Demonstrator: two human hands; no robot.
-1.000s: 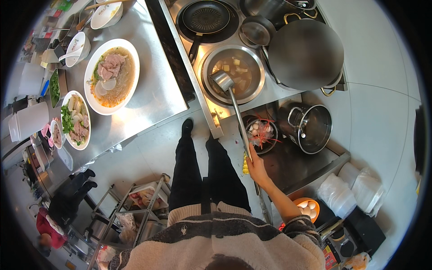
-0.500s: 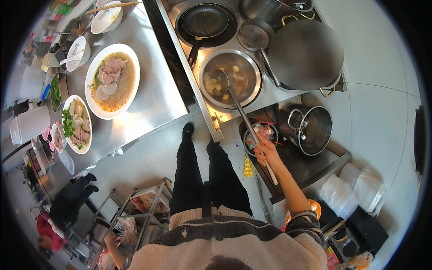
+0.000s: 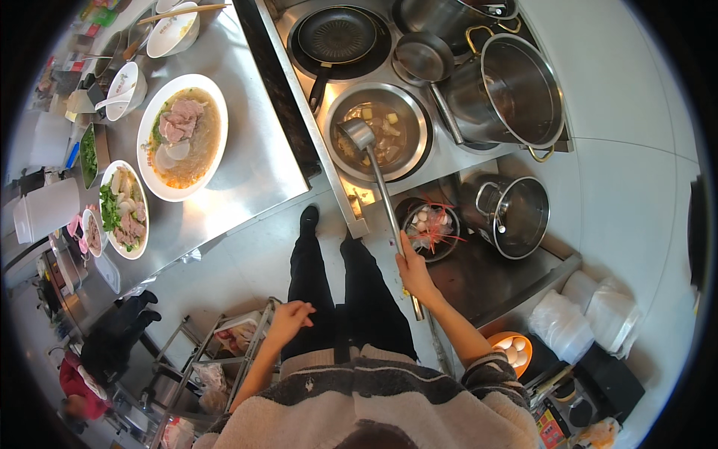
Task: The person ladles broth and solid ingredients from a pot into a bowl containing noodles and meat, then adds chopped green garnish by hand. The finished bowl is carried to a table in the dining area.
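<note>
My right hand (image 3: 416, 271) is closed around the long handle of a steel ladle (image 3: 387, 196). The ladle's bowl is raised above a steel basin of broth (image 3: 425, 142) on the stove, tilted, and its inside is hard to make out. Pale yellow chunks and other pieces float in the broth (image 3: 389, 129). My left hand (image 3: 290, 320) hangs in front of my left thigh, its fingers loosely curled together with nothing visible in them. Below the stove's front edge, close to my right hand, stands a pot (image 3: 432, 228) holding white pieces and red strips.
A black frying pan (image 3: 336, 36), a small saucepan (image 3: 423, 57) and a tall stockpot (image 3: 523, 90) stand on the stove. On the left counter (image 3: 258, 161) are a large noodle bowl (image 3: 182, 137) and a smaller meat bowl (image 3: 124, 209). An orange bowl of eggs (image 3: 513, 353) sits at right.
My right hand has moved left and down, and the ladle's bowl has come up out of the broth. My left hand has risen from the lower left toward my thigh.
</note>
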